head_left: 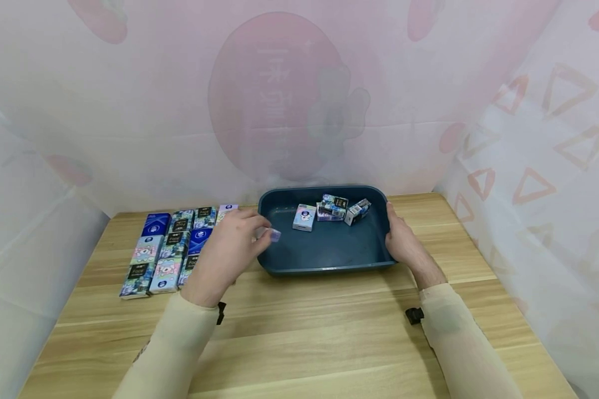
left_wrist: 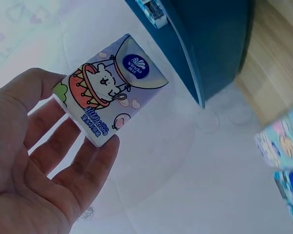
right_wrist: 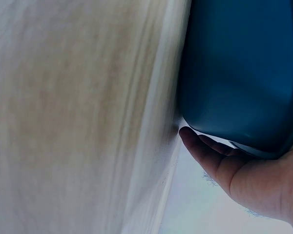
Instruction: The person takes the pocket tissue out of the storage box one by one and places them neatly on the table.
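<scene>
The left hand (head_left: 224,252) pinches a lilac, flat-faced rectangular Vinda tissue pack (left_wrist: 110,90) by the left rim of a smooth, round-cornered teal plastic bin (head_left: 329,252), whose outer right wall the right hand (head_left: 405,238) presses with extended fingers. Four boxy packs (head_left: 304,217) lie jumbled inside, near the wood-grained table's (head_left: 319,343) back edge; neat rows of printed packs (head_left: 174,244) fill its far left corner.
</scene>
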`<state>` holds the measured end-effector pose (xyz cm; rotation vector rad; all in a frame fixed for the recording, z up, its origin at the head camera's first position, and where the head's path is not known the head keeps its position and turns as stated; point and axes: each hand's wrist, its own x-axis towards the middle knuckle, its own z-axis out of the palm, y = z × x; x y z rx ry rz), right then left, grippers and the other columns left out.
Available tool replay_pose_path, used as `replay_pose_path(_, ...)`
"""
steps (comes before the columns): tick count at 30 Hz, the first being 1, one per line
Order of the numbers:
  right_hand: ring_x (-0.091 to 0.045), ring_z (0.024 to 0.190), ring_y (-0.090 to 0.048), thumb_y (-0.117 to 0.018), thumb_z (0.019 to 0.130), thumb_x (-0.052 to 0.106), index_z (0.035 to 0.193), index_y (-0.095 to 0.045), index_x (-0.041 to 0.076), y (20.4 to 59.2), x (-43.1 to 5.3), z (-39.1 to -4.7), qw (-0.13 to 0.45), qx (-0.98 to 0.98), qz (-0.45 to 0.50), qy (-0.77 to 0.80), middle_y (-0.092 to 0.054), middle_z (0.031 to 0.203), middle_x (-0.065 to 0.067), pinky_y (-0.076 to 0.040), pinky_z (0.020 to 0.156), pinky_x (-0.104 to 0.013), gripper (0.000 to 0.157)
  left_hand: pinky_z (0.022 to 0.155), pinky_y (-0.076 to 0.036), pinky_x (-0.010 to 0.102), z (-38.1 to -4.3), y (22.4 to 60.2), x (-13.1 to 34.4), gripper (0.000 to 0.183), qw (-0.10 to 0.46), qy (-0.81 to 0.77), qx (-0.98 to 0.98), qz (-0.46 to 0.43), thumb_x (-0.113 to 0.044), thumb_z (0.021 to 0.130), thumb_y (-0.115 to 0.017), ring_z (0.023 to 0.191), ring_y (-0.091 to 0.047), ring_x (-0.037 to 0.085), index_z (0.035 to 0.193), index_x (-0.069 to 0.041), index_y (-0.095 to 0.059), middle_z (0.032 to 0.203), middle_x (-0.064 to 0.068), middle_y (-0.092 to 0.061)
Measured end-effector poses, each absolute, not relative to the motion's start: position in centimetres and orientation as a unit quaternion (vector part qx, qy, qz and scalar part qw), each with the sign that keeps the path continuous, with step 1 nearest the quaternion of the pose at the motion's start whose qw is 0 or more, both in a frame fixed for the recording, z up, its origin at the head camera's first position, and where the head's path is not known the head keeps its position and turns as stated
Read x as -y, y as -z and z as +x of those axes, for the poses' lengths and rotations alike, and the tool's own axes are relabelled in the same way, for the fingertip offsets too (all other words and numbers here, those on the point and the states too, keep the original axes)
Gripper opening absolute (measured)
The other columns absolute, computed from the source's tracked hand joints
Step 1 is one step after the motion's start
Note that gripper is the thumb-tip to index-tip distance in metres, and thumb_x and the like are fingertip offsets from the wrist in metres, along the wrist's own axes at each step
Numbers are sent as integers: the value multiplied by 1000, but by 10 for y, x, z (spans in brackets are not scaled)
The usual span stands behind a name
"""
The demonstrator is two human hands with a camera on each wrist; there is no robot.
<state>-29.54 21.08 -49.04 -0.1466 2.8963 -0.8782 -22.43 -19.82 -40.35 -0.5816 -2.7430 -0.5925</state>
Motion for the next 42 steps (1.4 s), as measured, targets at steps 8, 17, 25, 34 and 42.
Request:
replay_pose_path(8,-62,175,-29,-37,111,-9,186,0,-5,491,-211,-295,58,-955,-51,287,-27,186,-44,-29,144,-75,84,96,-73,54,-209,402,226,11,132,188,955,-186,-16,108,-85,113,-82,36,112,-7,-90,118,12,-89)
replay_pose_path(17,-61,174,-31,-36,111,-9,185,0,-6,491,-211,-295,58,-954,-50,290,-28,185,-45,-33,143,-74,83,91,-73,54,-193,400,254,12,83,193,961,-180,-18,110,-81,105,-84,30,112,-11,-90,116,9,-88)
replay_pose_path(25,-60,174,-32,-36,111,-9,186,1,-5,491,-211,-295,59,-955,-46,288,-28,185,-45,-31,143,-74,83,97,-72,55,-188,408,272,6,26,195,953,-232,-16,108,-84,108,-85,25,110,-17,-91,113,-1,-89)
replay_pose_path(34,-60,173,-34,-36,111,-9,185,1,-5,489,-210,-296,59,-956,-48,282,-29,184,-45,-33,143,-73,83,99,-71,45,-188,425,289,6,-67,200,927,-311,-29,111,-84,112,-81,14,110,-29,-90,115,-16,-85)
replay_pose_path(42,-61,173,-35,-36,111,-9,185,1,-6,490,-210,-296,60,-958,-48,276,-31,183,-45,-34,142,-73,83,101,-71,41,-187,449,304,7,-62,189,907,-371,-26,109,-87,115,-78,10,111,-33,-89,116,-20,-83)
